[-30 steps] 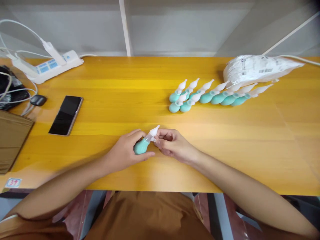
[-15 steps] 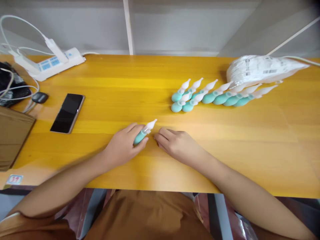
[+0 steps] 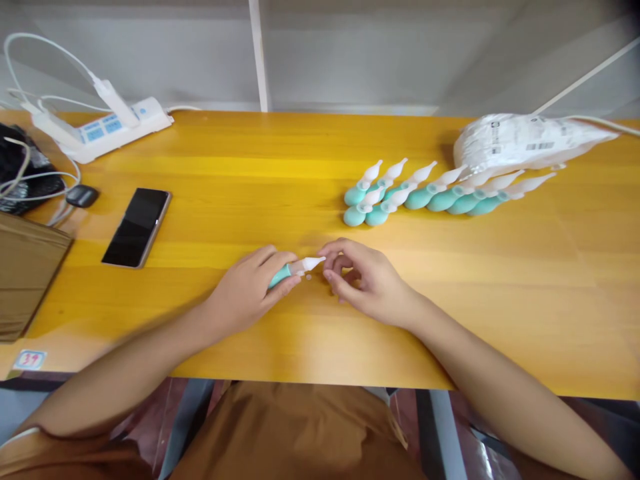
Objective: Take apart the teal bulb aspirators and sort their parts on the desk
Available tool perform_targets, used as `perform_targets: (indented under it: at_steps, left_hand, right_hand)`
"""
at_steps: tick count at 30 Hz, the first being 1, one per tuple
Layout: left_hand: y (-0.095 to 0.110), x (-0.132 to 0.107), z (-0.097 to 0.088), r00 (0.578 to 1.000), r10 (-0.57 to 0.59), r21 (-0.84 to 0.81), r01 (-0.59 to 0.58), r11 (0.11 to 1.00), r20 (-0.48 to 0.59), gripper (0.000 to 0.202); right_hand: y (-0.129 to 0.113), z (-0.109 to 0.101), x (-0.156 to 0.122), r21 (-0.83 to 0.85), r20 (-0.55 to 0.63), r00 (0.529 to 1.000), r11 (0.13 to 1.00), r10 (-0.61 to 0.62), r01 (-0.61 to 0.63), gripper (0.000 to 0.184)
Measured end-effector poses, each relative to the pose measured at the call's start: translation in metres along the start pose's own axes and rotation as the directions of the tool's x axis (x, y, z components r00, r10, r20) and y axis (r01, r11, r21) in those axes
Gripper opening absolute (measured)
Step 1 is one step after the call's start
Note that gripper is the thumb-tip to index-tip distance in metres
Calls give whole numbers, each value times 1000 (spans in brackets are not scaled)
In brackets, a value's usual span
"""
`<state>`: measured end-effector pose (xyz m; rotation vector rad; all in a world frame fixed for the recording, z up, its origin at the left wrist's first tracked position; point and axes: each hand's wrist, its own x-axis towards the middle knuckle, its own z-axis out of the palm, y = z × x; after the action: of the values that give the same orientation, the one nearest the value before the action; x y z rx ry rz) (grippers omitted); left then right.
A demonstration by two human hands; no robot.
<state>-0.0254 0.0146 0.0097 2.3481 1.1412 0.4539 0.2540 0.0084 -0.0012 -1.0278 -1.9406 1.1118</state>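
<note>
My left hand is closed around the teal bulb of a nasal aspirator, just above the wooden table. Its clear collar and white tapered tip point right, and a small clear bit shows just below the collar. Close by the tip is my right hand, its fingers curled but apart with nothing seen between them. I cannot tell whether the index finger touches the tip. Farther back on the right, several more teal aspirators lie side by side in two staggered rows, tips pointing up and right.
Behind the aspirators lies a white plastic package. On the left are a phone, a black earbud case, a power strip with cables, and a cardboard piece. A grey partition runs along the table's back.
The aspirator in my left hand has turned so its tip points more to the right. My right hand has rotated, and its closed fingers have opened near the tip.
</note>
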Motion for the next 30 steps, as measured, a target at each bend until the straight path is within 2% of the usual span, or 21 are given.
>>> perform_targets:
  at_steps: [3,6,10,16,23,30]
  left_hand:
    - [-2,0,0,999,44,15,-44,999,11,40]
    - [-4,-1,1,996,92,31,-93,995,12,38]
    - [-5,0,2,991,136,5,-136,991,6,36]
    - [-2,2,-2,984,178,-116,-177,977,-2,34]
    - [1,2,-7,991,130,-274,-118,954,26,27]
    - [-1,5,-5,995,98,-378,-77,923,36,24]
  right_hand:
    - [-2,5,0,240,50,994,965,96,-105,35]
    - [-1,11,1,350,49,991,927,128,-137,31]
    - [0,16,3,396,35,990,907,140,-142,28]
    - [-2,17,2,503,18,984,849,177,-162,28]
    - [1,23,2,643,61,975,738,215,-204,29]
    - [4,23,2,661,79,977,723,200,-201,31]
